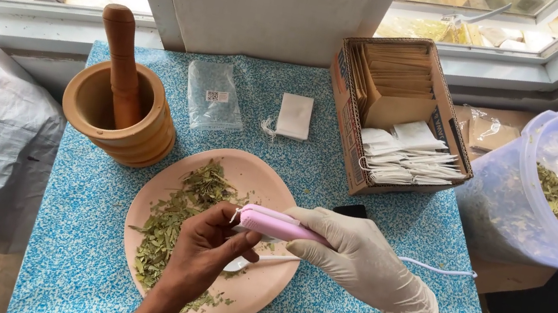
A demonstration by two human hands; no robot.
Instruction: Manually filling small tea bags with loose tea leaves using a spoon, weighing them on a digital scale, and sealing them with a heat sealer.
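The right hand [360, 259], in a white glove, grips a pink sealer [274, 224] with its fingers wrapped tight around it. A white cord [439, 269] runs off from it to the right. The bare left hand [206, 247] pinches something small at the sealer's tip; I cannot tell what, maybe a little tea bag. Both hands are over a pink plate [247, 292] with dry green leaves [167, 225] and a white spoon [241, 263] on it. It looks like the closing step. I think the next move needs a firm, steady squeeze, with the bare fingers kept away from the tip.
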